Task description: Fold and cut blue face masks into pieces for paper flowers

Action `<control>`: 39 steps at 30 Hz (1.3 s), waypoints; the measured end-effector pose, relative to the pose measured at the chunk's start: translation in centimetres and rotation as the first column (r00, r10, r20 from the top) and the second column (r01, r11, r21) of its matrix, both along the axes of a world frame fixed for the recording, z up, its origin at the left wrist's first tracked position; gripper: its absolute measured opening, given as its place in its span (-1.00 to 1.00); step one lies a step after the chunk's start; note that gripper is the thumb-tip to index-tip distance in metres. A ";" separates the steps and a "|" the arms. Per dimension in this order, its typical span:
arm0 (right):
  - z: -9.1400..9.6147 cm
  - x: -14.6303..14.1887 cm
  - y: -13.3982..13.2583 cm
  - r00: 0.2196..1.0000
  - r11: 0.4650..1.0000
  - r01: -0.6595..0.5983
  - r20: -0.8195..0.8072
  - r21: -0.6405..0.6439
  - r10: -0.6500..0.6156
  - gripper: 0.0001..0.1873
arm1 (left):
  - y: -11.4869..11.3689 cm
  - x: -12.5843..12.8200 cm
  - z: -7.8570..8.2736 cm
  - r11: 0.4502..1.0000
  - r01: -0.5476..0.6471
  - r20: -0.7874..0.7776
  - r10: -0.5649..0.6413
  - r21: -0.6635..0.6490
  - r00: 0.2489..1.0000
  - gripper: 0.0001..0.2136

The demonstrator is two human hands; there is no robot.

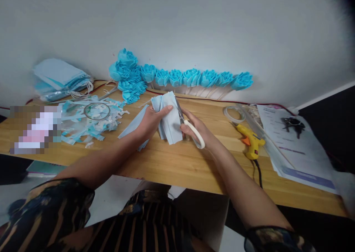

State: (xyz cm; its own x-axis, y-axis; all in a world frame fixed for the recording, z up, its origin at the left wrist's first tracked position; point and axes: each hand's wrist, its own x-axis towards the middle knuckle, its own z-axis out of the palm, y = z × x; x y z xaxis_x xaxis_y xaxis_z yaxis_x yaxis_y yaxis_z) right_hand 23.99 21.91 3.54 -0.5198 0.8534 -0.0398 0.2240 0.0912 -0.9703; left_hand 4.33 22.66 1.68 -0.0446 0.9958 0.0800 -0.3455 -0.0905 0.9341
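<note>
My left hand (154, 121) is closed on a folded light-blue face mask (171, 122), thumb on top, holding it above the table. In my right hand (195, 124) are white-handled scissors (194, 133), fingers through the loops. Their blades lie along the right edge of the mask; how much is cut I cannot tell. More pale-blue mask pieces (132, 125) lie on the wood beneath and beside my left hand.
Blue flowers on sticks (191, 77) lean along the wall. Left are stacked masks (59, 76) and scraps (102, 128) with a tape roll (97, 111). Right are another tape roll (234, 114), a yellow glue gun (252, 143) with cord, papers (294, 148) and keys (293, 124).
</note>
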 end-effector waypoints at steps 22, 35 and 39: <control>-0.5 -0.3 0.0 0.999 0.999 0.010 -0.037 0.032 -0.009 0.14 | -0.3 0.2 0.0 1.000 0.003 -0.068 -0.003 0.001 0.998 -0.61; -1.2 -0.2 0.4 0.999 1.000 -0.006 -0.054 -0.001 0.006 0.24 | -0.1 0.1 -0.2 0.999 0.002 -0.117 0.004 0.049 0.993 -0.60; -1.0 -0.2 0.3 0.998 1.000 -0.001 -0.057 0.007 0.001 0.17 | -0.3 0.2 -0.3 0.999 -0.003 -0.158 0.011 0.048 0.987 -0.61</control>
State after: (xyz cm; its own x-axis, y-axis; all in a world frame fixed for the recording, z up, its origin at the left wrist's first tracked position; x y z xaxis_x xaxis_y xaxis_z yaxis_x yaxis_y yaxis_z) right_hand 23.78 22.22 2.49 -0.5220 0.8529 -0.0041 0.1685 0.0984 -0.9808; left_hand 4.57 22.41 1.41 -0.0345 0.9905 0.1333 -0.1925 -0.1374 0.9716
